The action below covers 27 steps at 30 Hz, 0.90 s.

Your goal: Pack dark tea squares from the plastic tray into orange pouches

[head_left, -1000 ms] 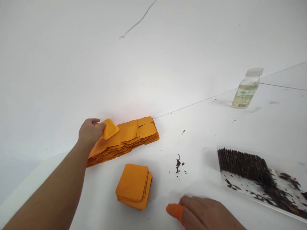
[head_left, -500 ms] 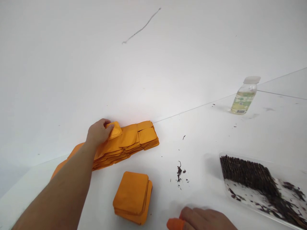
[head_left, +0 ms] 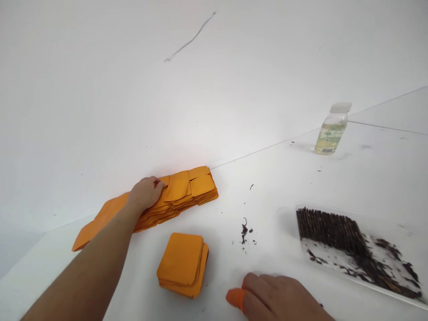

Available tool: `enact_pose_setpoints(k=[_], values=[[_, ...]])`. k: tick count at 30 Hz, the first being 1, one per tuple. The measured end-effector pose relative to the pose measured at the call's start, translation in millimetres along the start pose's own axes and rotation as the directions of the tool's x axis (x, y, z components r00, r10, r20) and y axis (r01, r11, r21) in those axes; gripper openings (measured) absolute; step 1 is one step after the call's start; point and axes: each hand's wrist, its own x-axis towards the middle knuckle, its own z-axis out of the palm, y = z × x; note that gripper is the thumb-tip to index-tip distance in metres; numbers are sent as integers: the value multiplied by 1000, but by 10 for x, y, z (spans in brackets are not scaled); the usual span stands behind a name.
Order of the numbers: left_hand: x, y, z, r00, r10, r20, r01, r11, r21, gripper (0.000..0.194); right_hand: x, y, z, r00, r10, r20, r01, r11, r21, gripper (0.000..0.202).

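My left hand (head_left: 147, 192) reaches onto a long row of stacked orange paper packets (head_left: 177, 185) lying against the wall. Its fingers are closed and pressed down on a packet at the top of the row; part of that packet is hidden under the hand. Nearer to me lies a separate small pile of orange packets (head_left: 180, 258), its sheets slightly out of line. My right hand (head_left: 277, 296) is low on the white table, to the right of that pile, with its fingers curled. An orange cover (head_left: 236, 298) sits on one of its fingertips. Whatever those fingers hold is hidden.
A clear tray (head_left: 306, 249) on the right holds a row of thin dark brown sticks (head_left: 331, 228) and loose dark scraps. A capped bottle (head_left: 331, 133) with pale yellow liquid stands near the wall. Dark crumbs (head_left: 245, 232) lie mid-table.
My left hand has lowered the packet it held onto the row and moved slightly right. My right hand has come further into view. The whole view has shifted a little.
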Motion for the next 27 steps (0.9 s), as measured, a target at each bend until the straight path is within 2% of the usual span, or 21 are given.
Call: enact_pose_setpoints(k=[3, 4, 6, 8, 9, 12, 15, 19, 24, 27], values=[[-365, 151, -229, 994, -34, -104, 32, 999, -18, 35, 12, 2, -83, 999, 12, 40, -15, 996, 85, 9], [-551, 199, -298, 992, -12, -126, 9, 1000, -27, 39, 18, 2, -117, 998, 13, 59, -20, 993, 119, 12], [-984, 282, -378, 990, -19, -142, 14, 999, -38, 43, 38, -6, -181, 993, 6, 120, -28, 982, 185, 32], [-1431, 333, -358, 999, 22, -43, -25, 997, -71, 51, 64, -26, -236, 982, 2, 190, -45, 974, 223, 46], [-1630, 345, -314, 998, 34, 47, -28, 991, -129, 59, 78, -40, -261, 975, 11, 222, -64, 971, 229, 49], [-2023, 334, -121, 976, -50, 212, 87, 982, -169, 81, 123, -82, -340, 957, 57, 285, -123, 968, 219, 48], [-2106, 311, 12, 945, -178, 276, 236, 952, -194, 91, 162, -102, -442, 930, 77, 359, -164, 962, 219, 44], [-2037, 304, -18, 926, -261, 272, 325, 918, -227, 102, 181, -102, -554, 912, 87, 400, -201, 947, 251, 35], [-1998, 231, -60, 897, -250, 365, 347, 909, -231, 68, 157, -99, -564, 919, 103, 379, -215, 940, 265, 34], [-1969, 126, -27, 905, -264, 333, 358, 896, -264, 56, 141, -93, -545, 923, 108, 369, -218, 937, 271, 33]])
